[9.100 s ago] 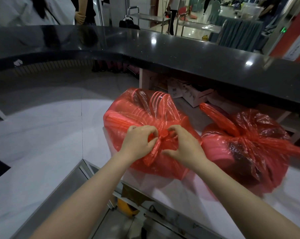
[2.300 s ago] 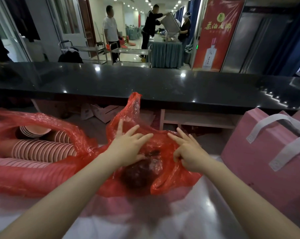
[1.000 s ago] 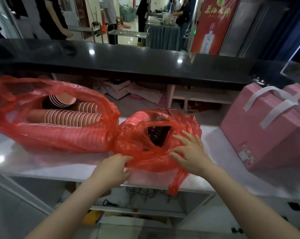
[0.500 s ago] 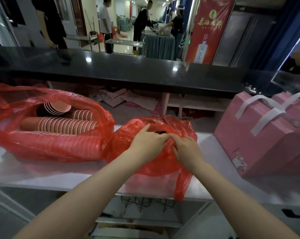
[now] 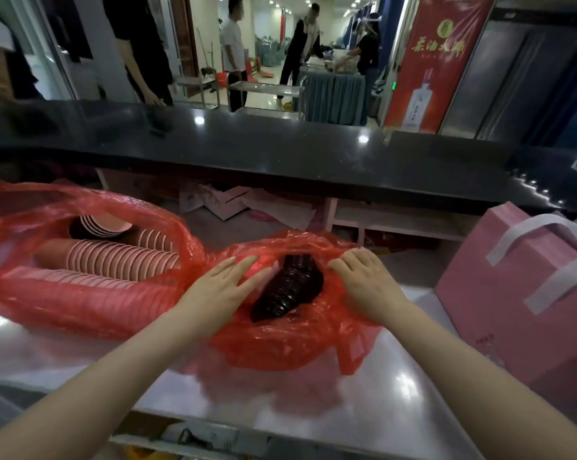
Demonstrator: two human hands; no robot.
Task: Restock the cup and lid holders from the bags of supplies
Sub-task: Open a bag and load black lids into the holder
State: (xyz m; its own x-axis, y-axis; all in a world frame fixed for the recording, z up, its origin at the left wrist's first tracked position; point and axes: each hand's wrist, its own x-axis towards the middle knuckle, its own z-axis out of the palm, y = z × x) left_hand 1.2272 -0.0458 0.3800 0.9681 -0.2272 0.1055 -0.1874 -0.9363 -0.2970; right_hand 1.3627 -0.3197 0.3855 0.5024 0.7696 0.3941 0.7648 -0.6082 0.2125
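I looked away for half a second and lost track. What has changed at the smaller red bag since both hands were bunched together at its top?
The left hand and right hand have moved apart, spreading the smaller red bag open, so the stack of dark lids now shows. The big red bag of pink cups and the pink gift bags stayed put.

Pink gift boxes (image 5: 516, 293) (white handles) beneath black counter (image 5: 280, 151), red banner (image 5: 436, 61) behind

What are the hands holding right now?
Nothing is gripped. The left hand and right hand press flat on the rim of the smaller red bag, spreading it open over the black lids.
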